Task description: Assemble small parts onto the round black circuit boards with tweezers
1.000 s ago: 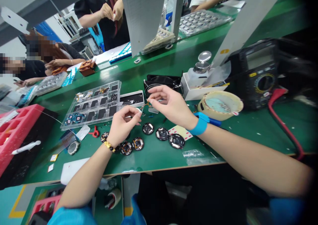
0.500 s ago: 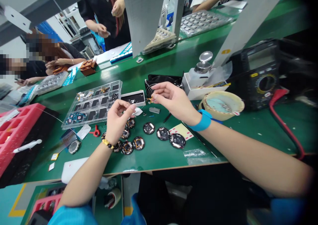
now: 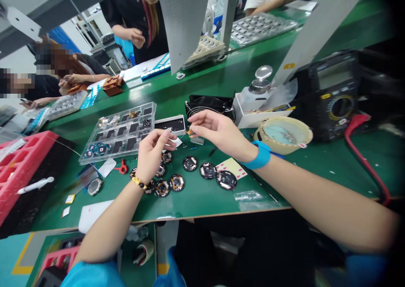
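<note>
My right hand pinches a small orange, flexible-looking piece between thumb and fingertips, raised over the bench. My left hand faces it, thumb and fingers drawn together in a pinch; what lies between them is too small to make out. A white scrap shows just beyond the left fingertips. Below and between the hands lie several round black electronic assemblies, among them one alone in the middle and one at the right. Some are partly hidden by my left hand and wrist.
A clear compartment tray with small parts stands left of my hands. Behind them are a black fan and a white box with a pump bottle. To the right sit a round tub and a multimeter. Other people work across the bench.
My right hand has dropped slightly, with the orange piece still in its fingers. My left fingers have shifted a little. Across the bench, a person's hand has gone up.
</note>
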`<state>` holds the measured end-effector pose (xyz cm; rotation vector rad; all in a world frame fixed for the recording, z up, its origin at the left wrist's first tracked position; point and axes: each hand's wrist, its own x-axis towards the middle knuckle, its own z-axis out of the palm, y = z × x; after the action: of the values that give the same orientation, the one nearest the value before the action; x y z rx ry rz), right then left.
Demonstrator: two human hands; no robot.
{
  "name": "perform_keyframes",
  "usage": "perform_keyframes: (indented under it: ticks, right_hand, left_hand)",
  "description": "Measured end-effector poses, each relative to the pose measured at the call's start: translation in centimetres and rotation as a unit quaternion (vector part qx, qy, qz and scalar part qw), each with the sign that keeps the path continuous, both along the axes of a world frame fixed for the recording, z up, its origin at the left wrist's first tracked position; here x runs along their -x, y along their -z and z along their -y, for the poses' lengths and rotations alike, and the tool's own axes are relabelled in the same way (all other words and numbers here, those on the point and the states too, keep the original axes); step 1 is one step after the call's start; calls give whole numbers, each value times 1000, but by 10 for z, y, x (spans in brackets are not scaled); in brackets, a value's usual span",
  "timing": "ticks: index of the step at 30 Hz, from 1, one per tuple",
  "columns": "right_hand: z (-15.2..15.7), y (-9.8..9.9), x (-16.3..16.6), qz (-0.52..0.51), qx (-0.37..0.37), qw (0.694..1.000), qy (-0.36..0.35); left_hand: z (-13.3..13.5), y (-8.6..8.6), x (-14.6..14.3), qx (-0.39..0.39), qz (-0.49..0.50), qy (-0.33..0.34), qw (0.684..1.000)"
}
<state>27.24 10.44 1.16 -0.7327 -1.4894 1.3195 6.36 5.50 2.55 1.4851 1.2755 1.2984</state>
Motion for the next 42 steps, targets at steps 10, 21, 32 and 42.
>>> perform_keyframes:
  ticks: [10, 21, 32, 42]
  right_hand:
    - [1, -2, -2, -9, 3, 1000, -17]
    - [0, -3, -4, -26, 32, 998, -40]
    - [9, -4, -1, 52, -74, 995, -31]
    - [12, -5, -1, 141, -206, 968, 26]
  left_hand:
    - [-2, 0, -1, -2, -1, -3, 1000]
    - [-1, 3, 2, 6, -44, 29, 999]
    - [-2, 0, 0, 135, 94, 81, 983]
    - [-2, 3, 2, 95, 79, 69, 990]
